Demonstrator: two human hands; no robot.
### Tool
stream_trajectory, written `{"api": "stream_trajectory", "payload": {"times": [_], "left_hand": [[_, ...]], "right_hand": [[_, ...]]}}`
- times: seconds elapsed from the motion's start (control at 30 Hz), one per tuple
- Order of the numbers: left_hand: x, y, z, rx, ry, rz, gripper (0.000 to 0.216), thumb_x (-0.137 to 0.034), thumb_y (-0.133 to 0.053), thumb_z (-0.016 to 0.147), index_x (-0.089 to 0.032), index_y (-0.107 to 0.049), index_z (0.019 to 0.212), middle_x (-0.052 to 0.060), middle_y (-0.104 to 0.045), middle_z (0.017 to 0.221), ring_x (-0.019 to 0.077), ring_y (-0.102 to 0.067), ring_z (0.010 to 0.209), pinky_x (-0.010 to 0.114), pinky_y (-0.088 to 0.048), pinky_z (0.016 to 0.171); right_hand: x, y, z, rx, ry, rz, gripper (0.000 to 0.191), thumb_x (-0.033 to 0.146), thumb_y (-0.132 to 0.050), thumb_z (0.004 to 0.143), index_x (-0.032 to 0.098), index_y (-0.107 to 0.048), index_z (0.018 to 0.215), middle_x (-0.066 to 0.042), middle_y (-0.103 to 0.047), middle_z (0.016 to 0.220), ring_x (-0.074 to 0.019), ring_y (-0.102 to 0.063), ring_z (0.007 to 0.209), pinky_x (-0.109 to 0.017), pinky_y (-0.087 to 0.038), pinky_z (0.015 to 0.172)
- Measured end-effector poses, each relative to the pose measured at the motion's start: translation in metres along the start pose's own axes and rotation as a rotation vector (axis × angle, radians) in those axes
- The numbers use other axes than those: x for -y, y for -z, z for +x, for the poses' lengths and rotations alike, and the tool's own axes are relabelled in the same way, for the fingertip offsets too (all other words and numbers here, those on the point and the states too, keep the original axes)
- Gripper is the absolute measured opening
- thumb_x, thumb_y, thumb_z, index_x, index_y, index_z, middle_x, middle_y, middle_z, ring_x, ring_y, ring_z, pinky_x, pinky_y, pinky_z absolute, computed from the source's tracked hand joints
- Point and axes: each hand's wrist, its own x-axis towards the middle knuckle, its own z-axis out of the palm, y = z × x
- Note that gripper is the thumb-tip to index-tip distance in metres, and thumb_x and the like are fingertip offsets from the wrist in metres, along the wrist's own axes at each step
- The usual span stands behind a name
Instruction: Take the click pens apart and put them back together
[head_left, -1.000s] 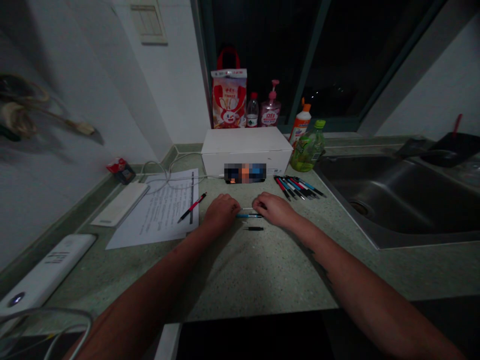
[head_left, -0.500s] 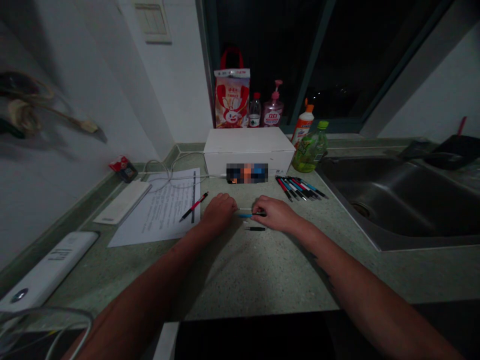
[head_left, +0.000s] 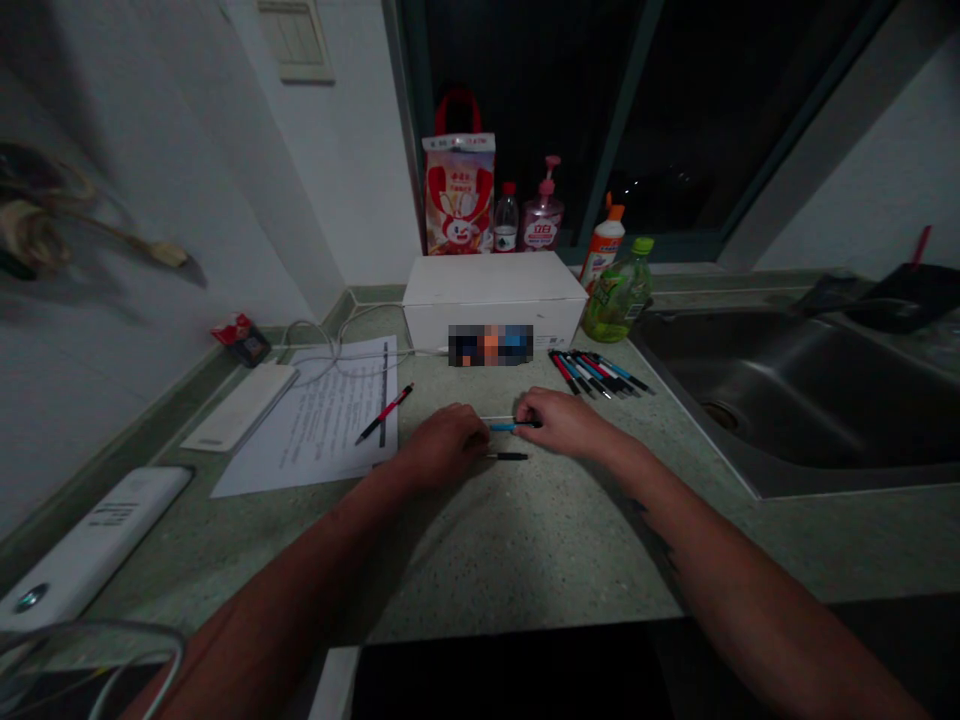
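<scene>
My left hand [head_left: 448,442] is closed low over the counter, its fingertips curled together at the left end of a small black pen part [head_left: 512,457]. Whatever those fingers pinch is hidden. Opposite it, my right hand [head_left: 561,422] has thumb and fingers pinched around a blue pen barrel [head_left: 502,427] with a black end [head_left: 531,424]. A thin white rod, like a pen refill [head_left: 495,417], runs between the two hands, just behind the blue barrel; its right end reaches my right fingers.
Several pens [head_left: 600,374] lie in a row at the right, near the sink [head_left: 757,480]. A red and black pen [head_left: 384,414] rests on a printed sheet [head_left: 300,430] at the left. Behind stand a white box [head_left: 495,280] and a green bottle [head_left: 619,300].
My left hand has come down and nearer, covering the spot of a small whitish piece seen before. My right hand has shifted slightly right with the blue barrel.
</scene>
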Motion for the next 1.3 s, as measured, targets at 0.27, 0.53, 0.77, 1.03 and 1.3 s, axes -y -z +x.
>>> {"api": "stream_trajectory", "payload": {"times": [0.27,0.53,0.77,1.03,1.3], "left_hand": [[0.0,-0.001,0.003,0.015,0.023,0.072,0.012,-0.013,-0.063,0.088,-0.019,-0.074,0.091,0.007,-0.068,0.093,0.0234,-0.062,0.092,0.035,-0.048,0.081],[0.012,-0.001,0.004,-0.01,0.06,0.118,0.013,-0.011,-0.063,0.089,-0.017,-0.074,0.09,0.008,-0.069,0.092,0.024,-0.062,0.091,0.037,-0.048,0.082],[0.008,-0.004,0.007,-0.037,0.053,0.08,0.014,-0.012,-0.062,0.092,-0.018,-0.075,0.089,0.007,-0.069,0.091,0.0232,-0.063,0.091,0.036,-0.049,0.081],[0.019,-0.014,0.008,-0.1,0.015,0.013,0.015,-0.01,-0.063,0.089,-0.02,-0.073,0.089,0.005,-0.069,0.09,0.0217,-0.063,0.089,0.035,-0.05,0.081],[0.03,-0.015,0.009,-0.271,0.115,-0.044,0.009,-0.017,-0.069,0.091,-0.019,-0.075,0.099,0.006,-0.073,0.097,0.0229,-0.066,0.095,0.037,-0.052,0.087]], "right_hand": [[0.003,-0.001,0.0,0.042,0.039,0.015,0.006,0.021,-0.074,0.089,0.019,-0.074,0.095,-0.005,-0.071,0.095,-0.0182,-0.065,0.085,-0.028,-0.043,0.075],[0.001,-0.002,0.0,0.043,0.043,0.034,0.006,0.021,-0.075,0.088,0.02,-0.074,0.094,-0.004,-0.071,0.094,-0.0178,-0.065,0.083,-0.028,-0.043,0.074],[0.005,-0.003,0.001,0.039,0.067,0.045,0.006,0.019,-0.076,0.088,0.02,-0.075,0.094,-0.003,-0.07,0.09,-0.0174,-0.064,0.082,-0.028,-0.043,0.074],[0.012,-0.005,-0.001,0.025,0.141,0.009,0.013,0.019,-0.073,0.091,0.023,-0.077,0.103,-0.004,-0.071,0.099,-0.0191,-0.066,0.091,-0.029,-0.044,0.078],[0.015,-0.008,0.001,-0.144,0.057,0.073,0.009,0.02,-0.068,0.09,0.019,-0.07,0.099,-0.004,-0.071,0.094,-0.017,-0.063,0.079,-0.028,-0.041,0.071]]}}
